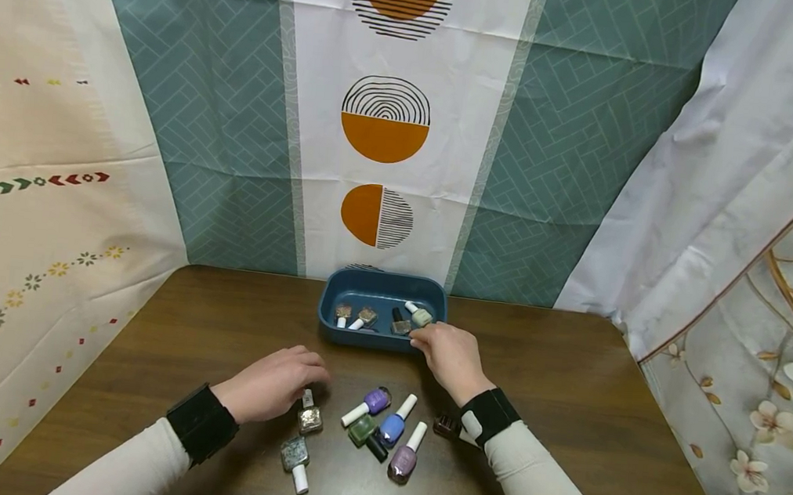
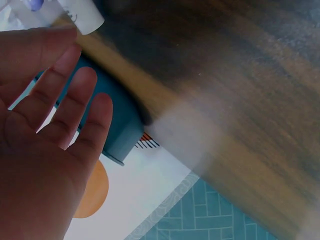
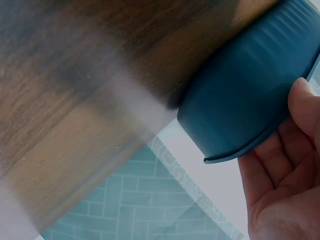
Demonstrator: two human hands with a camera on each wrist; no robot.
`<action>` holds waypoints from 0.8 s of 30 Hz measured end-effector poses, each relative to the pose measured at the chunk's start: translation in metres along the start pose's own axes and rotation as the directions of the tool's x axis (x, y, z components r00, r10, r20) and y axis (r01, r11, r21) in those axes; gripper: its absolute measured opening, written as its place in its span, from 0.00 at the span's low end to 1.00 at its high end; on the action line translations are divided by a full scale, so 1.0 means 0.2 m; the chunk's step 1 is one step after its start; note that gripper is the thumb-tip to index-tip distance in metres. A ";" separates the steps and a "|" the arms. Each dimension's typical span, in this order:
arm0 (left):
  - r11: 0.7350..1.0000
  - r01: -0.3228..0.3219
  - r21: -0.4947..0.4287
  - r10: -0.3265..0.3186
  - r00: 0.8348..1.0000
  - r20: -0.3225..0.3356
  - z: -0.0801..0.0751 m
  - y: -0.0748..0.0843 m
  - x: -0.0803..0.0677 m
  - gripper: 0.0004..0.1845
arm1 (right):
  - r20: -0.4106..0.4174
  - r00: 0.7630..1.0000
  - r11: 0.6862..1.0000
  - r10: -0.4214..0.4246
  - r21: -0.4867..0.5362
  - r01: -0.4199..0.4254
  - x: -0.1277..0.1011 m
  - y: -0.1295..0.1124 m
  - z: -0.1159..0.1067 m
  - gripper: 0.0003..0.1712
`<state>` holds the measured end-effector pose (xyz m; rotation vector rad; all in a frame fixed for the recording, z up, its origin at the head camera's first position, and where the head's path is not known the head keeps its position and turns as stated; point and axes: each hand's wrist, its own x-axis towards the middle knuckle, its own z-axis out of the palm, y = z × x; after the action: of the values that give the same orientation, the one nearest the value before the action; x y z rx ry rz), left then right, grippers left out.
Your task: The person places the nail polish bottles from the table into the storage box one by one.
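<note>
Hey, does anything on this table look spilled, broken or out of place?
Nothing spilled or broken. The nail polish bottles lie scattered on their sides on the table, four more lie in the blue tray, and one dark bottle sits half hidden behind the right wrist.

Bench [image 1: 568, 388]: dark wood-grain top, smooth, low satin sheen, likely laminate. Tray [image 1: 336, 289]: blue moulded plastic, matt to semi-matt, faint ribbing on the outer wall in the right wrist view. Nail polish bottles [image 1: 388, 427]: glossy glass bodies with smooth plastic caps, white or black; the silver one [image 1: 311, 419] and the two in the tray [image 1: 355, 316] hold glittery, speckled polish. Backdrop curtains [image 1: 393, 121]: thin printed cloth, matt, visible fold creases; right-side curtain [image 1: 752, 153] is white, softly draped with a slight sheen. Wrist straps [image 1: 200, 423]: black fabric, matt. Sleeves [image 1: 545, 488]: light knit cloth, matt.
</note>
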<state>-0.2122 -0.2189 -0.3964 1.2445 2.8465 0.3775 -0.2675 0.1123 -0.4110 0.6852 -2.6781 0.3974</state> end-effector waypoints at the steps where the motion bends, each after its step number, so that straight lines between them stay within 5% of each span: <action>1: 1.000 0.003 -0.002 -0.003 1.000 0.008 0.00 0.00 0.00 0.20 | 0.001 1.000 1.000 0.000 -0.002 0.000 0.00 0.00 0.00 0.05; 24: 0.999 -0.024 0.021 0.024 1.000 0.009 0.04 -0.01 -0.04 0.17 | -0.002 1.000 1.000 0.006 0.011 -0.006 0.00 -0.01 -0.01 0.05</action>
<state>-0.2075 -0.2240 -0.4063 1.2823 2.8381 0.3428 -0.2658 0.1121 -0.4100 0.6804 -2.6786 0.4142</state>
